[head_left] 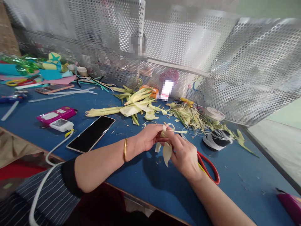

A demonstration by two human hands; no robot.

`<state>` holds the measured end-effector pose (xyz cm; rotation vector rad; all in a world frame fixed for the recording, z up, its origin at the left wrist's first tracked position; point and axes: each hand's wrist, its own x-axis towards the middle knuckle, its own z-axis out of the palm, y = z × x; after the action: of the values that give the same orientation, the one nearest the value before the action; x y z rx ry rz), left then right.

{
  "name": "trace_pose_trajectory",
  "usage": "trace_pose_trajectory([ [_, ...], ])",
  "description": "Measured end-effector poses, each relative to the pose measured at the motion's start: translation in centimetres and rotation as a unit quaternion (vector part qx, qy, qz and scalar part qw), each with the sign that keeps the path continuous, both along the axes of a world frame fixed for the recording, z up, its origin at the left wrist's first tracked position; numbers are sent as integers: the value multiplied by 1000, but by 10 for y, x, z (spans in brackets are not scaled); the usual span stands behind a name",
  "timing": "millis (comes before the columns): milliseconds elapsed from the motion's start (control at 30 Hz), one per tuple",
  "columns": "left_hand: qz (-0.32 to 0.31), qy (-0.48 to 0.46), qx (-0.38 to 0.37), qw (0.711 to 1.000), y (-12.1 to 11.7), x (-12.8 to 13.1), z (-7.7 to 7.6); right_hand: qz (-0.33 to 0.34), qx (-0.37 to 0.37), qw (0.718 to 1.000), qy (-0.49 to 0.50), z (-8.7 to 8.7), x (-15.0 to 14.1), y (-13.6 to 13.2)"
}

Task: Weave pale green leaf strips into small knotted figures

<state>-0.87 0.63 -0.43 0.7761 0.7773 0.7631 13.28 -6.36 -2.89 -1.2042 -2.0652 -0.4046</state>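
Above the blue table, my left hand [151, 135] and my right hand [184, 153] meet, both closed on one pale corn husk [166, 152]. A wide flap of the husk hangs down between them, while a thin strip sticks out to the right over my fingers. My fingertips partly hide where the husk is gripped. Under my right hand lie scissors [213, 168] with red and yellow handles, their blades mostly covered. Just beyond my hands is a pile of whole corn husks [137, 105]. Shredded husk scraps [190, 117] lie to its right.
A black phone [91, 134] lies left of my hands, beside a purple box [56, 115] and a white corded device [61, 125]. A spool of white thread [217, 139] stands at right. A perforated metal screen [176, 40] borders the table's back. Coloured paper [50, 74] is heaped far left.
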Motion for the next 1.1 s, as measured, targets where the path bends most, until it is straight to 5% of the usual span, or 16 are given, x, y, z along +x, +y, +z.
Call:
trace_pose_trajectory([
  [133, -7, 25, 33, 999, 0, 0, -5, 73, -72, 982, 157, 6, 1, -2],
  [300, -17, 41, 37, 998, 1, 1, -4, -18, -94, 917, 387, 12, 3, 0],
  [400, -15, 52, 37, 998, 0, 2, -4, -35, -94, 920, 378, 8, 6, 3],
  [533, 12, 49, 26, 998, 0, 2, -4, 48, -92, 978, 183, 5, 8, 0],
  [633, 21, 6, 9, 1000, 1, 2, -2, 71, -109, 986, 105, 7, 5, -3],
  [767, 43, -24, -20, 999, 2, 1, 1, 106, -194, 964, 147, 5, 2, -1],
  [867, 68, 17, 33, 997, 1, 1, 1, 118, -226, 951, 174, 0, 3, 0],
  [1000, 63, 65, 110, 990, -1, 1, -2, 134, -210, 935, 254, 0, 1, -3],
  [1100, 41, 85, 135, 986, -1, 2, -4, 83, -153, 912, 371, 6, 0, -2],
])
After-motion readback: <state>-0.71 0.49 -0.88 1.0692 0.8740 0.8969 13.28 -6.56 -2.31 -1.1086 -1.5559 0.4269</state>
